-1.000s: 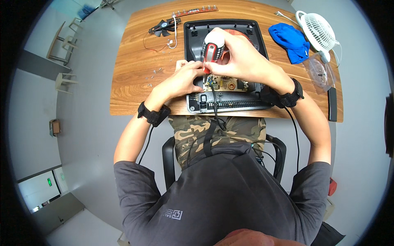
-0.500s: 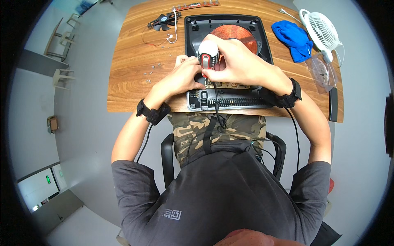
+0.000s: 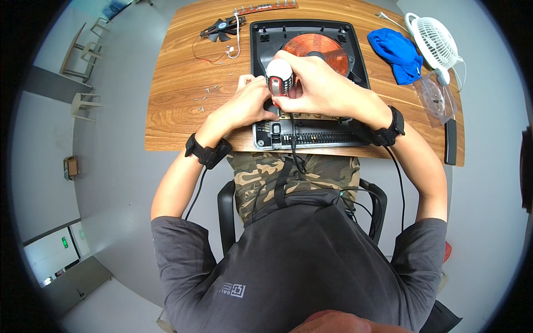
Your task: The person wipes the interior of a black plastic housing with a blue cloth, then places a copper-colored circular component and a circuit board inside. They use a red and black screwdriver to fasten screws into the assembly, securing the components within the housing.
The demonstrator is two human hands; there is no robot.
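An opened induction cooker housing [image 3: 356, 50], black and shallow, lies on the wooden table in front of me. Inside its far half sits a round copper coil [image 3: 327, 47]. A circuit board [image 3: 316, 116] is partly seen beneath my hands. My right hand [image 3: 319, 83] is closed round a screwdriver [image 3: 279, 72] with a white rounded end and a red and black body, held upright over the board. Its tip is hidden. My left hand [image 3: 250, 102] lies over the housing's left edge, thumb and curled fingers close to the screwdriver's lower end; what they pinch is hidden.
Several loose screws [image 3: 206, 94] lie on the table [image 3: 172, 122] at left. Beyond them are a small black fan [image 3: 221, 29] with wires and a red strip [image 3: 266, 8]. At right are a blue cloth [image 3: 394, 53], a white fan [image 3: 436, 41] and a clear plastic bag [image 3: 436, 100].
My right hand and the screwdriver have shifted very slightly to the left and farther down. The left hand stays in place.
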